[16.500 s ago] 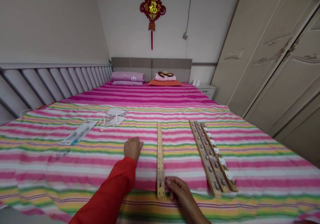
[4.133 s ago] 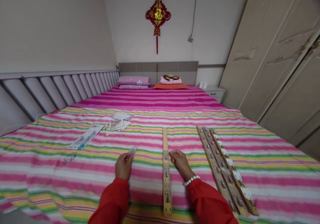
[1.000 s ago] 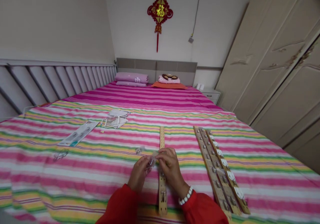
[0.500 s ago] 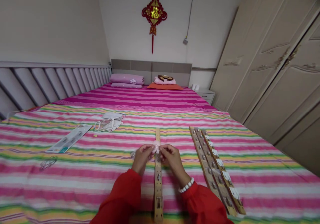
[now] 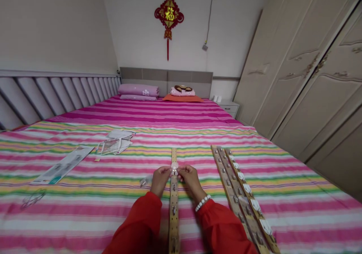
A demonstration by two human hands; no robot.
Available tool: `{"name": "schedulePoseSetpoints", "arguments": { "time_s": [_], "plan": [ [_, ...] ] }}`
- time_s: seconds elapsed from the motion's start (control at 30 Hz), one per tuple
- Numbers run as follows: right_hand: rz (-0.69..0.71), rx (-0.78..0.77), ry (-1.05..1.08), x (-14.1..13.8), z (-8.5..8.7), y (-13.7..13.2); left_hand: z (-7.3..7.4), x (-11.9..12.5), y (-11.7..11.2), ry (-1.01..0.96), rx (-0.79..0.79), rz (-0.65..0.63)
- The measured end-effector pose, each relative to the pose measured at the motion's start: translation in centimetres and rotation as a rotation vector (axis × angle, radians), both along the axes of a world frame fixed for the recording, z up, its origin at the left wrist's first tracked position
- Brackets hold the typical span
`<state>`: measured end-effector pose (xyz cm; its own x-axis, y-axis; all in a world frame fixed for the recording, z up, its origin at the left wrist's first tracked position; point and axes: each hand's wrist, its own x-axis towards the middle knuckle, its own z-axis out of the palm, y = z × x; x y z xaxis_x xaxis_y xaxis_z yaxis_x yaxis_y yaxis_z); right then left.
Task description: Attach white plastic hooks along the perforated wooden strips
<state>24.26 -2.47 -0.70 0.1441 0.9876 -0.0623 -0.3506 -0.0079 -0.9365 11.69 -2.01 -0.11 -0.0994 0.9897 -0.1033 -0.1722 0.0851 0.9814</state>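
Both hands meet over a narrow wooden strip [image 5: 173, 223] with rows of small holes and several metal fittings [image 5: 174, 210]. My left hand [image 5: 160, 180] pinches the left side of a small white piece [image 5: 174, 165], fingers closed. On the other side, my right hand [image 5: 191, 179], wearing a white bead bracelet, pinches the same piece. It sits at the upper part of the strip; its exact kind is too small to make out. A small clear packet [image 5: 143, 181] lies just left of my left hand.
More wooden strips [image 5: 226, 171] with metal fittings lie at the right, one carrying white pieces [image 5: 247, 188]. Leftward are a long clear package [image 5: 65, 165], flat white packets [image 5: 115, 142] and a thin wire loop [image 5: 34, 198]. Everything rests on a striped bedspread [image 5: 98, 212].
The view has shifted slightly, so things on the bed sit further left. Both hands still hold the white piece, which now shows rounder between the fingers. The packet by my left hand is more exposed.
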Motion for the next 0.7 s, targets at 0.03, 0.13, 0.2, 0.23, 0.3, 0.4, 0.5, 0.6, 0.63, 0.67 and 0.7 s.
{"name": "schedulePoseSetpoints", "arguments": {
  "time_s": [0.03, 0.13, 0.2, 0.23, 0.3, 0.4, 0.5, 0.6, 0.63, 0.67, 0.7],
  "plan": [
    [-0.007, -0.002, 0.001, -0.1, -0.2, 0.1, -0.3, 0.0, 0.1, 0.023, 0.022, -0.003],
    [-0.025, -0.021, -0.004, -0.2, -0.8, 0.4, -1.1, -0.1, 0.5, 0.069, 0.07, -0.017],
    [-0.038, -0.036, -0.008, -0.2, -1.2, 0.6, -1.6, -0.1, 0.6, 0.09, 0.09, -0.022],
    [-0.046, -0.041, -0.011, -0.3, -1.4, 0.7, -1.9, 0.0, 0.6, 0.096, 0.094, -0.022],
    [-0.056, -0.046, -0.015, -0.3, -1.8, 0.7, -2.2, 0.0, 0.6, 0.108, 0.097, -0.02],
    [-0.06, -0.05, -0.021, -0.3, -2.1, 0.7, -2.4, 0.1, 0.5, 0.122, 0.098, -0.005],
    [-0.059, -0.049, -0.034, -0.3, -2.2, 0.6, -2.4, 0.2, 0.4, 0.131, 0.092, 0.013],
    [-0.059, -0.05, -0.042, -0.3, -2.2, 0.6, -2.4, 0.3, 0.4, 0.132, 0.083, 0.016],
    [-0.058, -0.051, -0.043, -0.3, -2.3, 0.6, -2.4, 0.3, 0.4, 0.131, 0.08, 0.017],
    [-0.055, -0.051, -0.042, -0.3, -2.3, 0.6, -2.4, 0.3, 0.4, 0.128, 0.08, 0.02],
    [-0.053, -0.05, -0.043, -0.3, -2.3, 0.6, -2.4, 0.3, 0.3, 0.125, 0.08, 0.025]
  ]
}}
